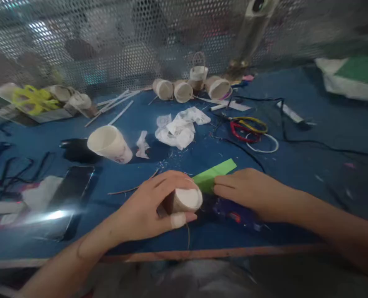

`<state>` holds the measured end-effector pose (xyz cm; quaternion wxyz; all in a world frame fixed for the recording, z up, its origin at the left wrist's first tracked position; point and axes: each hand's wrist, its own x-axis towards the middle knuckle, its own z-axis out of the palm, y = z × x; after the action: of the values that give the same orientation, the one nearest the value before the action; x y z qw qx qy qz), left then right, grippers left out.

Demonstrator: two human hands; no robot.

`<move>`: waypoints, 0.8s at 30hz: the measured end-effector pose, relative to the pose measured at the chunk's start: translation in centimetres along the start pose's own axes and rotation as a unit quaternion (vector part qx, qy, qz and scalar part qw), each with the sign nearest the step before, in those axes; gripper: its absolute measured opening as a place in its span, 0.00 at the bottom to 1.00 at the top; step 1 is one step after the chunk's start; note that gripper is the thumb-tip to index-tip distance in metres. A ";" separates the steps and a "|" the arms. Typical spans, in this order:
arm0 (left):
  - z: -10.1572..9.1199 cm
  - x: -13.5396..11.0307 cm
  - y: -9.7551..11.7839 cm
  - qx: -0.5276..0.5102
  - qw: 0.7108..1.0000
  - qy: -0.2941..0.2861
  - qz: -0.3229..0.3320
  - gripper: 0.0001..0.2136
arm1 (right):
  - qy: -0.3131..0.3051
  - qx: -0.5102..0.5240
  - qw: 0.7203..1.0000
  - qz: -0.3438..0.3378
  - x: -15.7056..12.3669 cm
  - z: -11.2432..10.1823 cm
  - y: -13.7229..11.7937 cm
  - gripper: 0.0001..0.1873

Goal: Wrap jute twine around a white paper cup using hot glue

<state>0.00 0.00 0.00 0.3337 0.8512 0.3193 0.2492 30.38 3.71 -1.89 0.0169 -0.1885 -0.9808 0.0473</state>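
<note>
My left hand (162,207) is wrapped round a small paper cup (188,200) covered in brown twine, which lies tipped with its white end facing right. A loose twine end hangs below it. My right hand (239,188) has its fingers curled closed at the edge of a bright green paper strip (215,174), just right of the cup. Under that hand lies a dark blue glue gun (238,215), partly hidden. A thin brown twine piece (124,191) lies left of the cup.
A large white paper cup (109,142) leans at left, above a phone (73,194). Crumpled white plastic (182,128) lies mid-table. Several twine-wrapped cups (184,91) stand by the mesh panel (134,54). Coloured wire rings (248,130) and a black cable (314,140) are at right.
</note>
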 end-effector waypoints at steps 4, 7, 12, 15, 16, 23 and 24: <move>0.0 0.2 0.0 0.001 1.000 0.007 0.005 0.19 | 0.001 0.003 1.000 0.004 -0.2 0.0 0.2 0.19; 0.0 0.2 0.0 0.001 1.000 0.012 0.008 0.19 | 0.011 0.000 1.000 0.002 -0.2 0.0 0.2 0.22; 0.2 0.4 -0.1 0.003 1.000 0.020 0.012 0.19 | 0.000 0.008 1.000 0.006 -0.4 0.0 0.1 0.22; 0.2 0.5 0.0 0.004 1.000 0.019 0.013 0.19 | -0.015 0.011 1.000 0.008 -0.3 0.0 0.1 0.24; 0.2 0.5 0.0 0.005 1.000 0.019 0.013 0.19 | -0.019 0.012 1.000 0.009 -0.3 0.0 0.1 0.24; 0.1 0.5 0.1 0.008 1.000 0.020 0.015 0.19 | -0.024 0.008 1.000 0.017 -0.3 0.1 0.2 0.23; 0.1 0.4 0.1 0.008 1.000 0.020 0.014 0.19 | -0.023 0.009 1.000 0.017 -0.3 0.1 0.2 0.23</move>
<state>0.39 0.18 0.08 0.3169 0.8533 0.3155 0.2681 30.68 3.77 -1.98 -0.0053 -0.2042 -0.9770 0.0605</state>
